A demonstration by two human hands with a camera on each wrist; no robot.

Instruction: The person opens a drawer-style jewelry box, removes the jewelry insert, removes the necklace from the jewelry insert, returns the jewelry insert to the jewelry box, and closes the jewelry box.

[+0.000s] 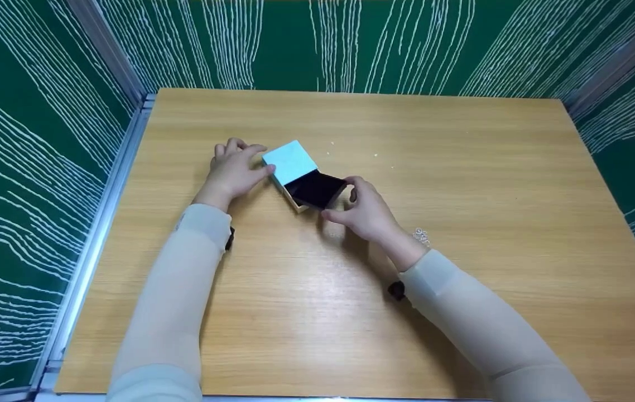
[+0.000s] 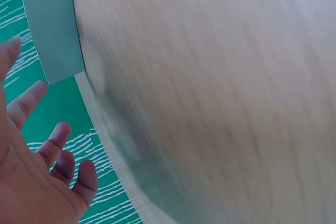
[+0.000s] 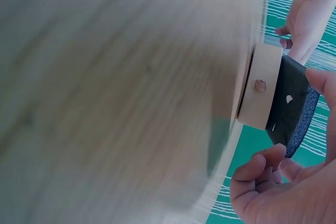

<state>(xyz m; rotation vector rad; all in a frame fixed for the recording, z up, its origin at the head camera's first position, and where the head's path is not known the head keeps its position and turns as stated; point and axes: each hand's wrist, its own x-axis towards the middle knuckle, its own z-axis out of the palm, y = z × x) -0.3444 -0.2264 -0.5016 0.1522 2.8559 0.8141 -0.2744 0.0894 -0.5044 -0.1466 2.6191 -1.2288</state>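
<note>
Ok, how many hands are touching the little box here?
2. The left hand rests on the turquoise sleeve of the box; the right hand holds the black drawer end.

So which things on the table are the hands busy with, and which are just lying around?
Busy with:
- the light blue box sleeve, touched by the left hand
- the tan drawer with black lining, partly slid out, with the right hand at its end

Just lying around:
- a small clear sparkly thing beside the right wrist
- tiny pale specks on the wooden table
</note>
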